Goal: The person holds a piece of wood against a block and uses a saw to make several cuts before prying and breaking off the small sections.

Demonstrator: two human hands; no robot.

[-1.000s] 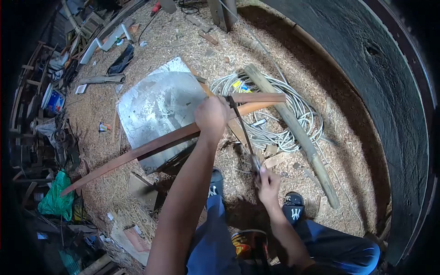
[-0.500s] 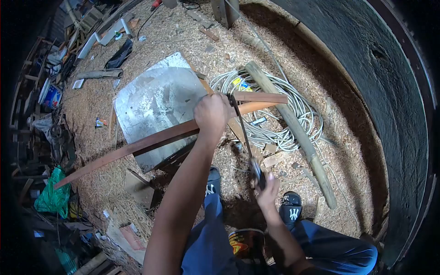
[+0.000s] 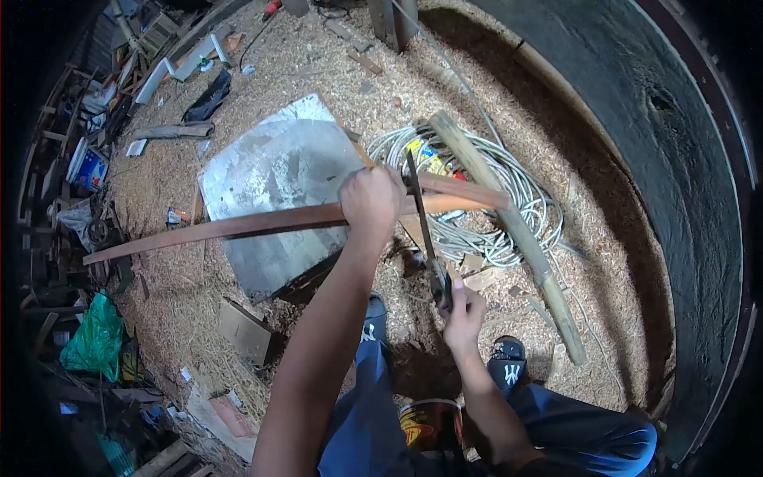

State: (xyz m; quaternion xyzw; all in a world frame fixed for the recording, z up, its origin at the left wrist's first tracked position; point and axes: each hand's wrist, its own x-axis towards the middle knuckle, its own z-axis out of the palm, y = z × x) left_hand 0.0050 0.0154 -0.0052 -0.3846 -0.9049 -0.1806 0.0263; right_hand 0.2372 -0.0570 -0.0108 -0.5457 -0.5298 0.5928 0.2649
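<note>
My left hand [image 3: 371,199] is closed around a long reddish wooden strip [image 3: 262,222], over the right edge of a grey metal-topped block [image 3: 278,175]. The strip's far end reaches left past the block. Right of that hand, two wooden ends [image 3: 465,191] lie close together and reach a round pole [image 3: 520,230]. My right hand [image 3: 464,312] is closed on the dark handle of a saw [image 3: 424,222]. The saw's narrow blade points up and crosses the wood just right of my left hand.
Coiled grey cable [image 3: 548,208] lies under the pole. A dark curved wall [image 3: 675,159] stands at the right. A green bag [image 3: 93,338] and scrap are at the left. A dark can [image 3: 429,421] sits between my legs, and wood shavings cover the ground.
The strip has turned, its left end rising and its right end dropping slightly. My right hand and the saw have moved up a little.
</note>
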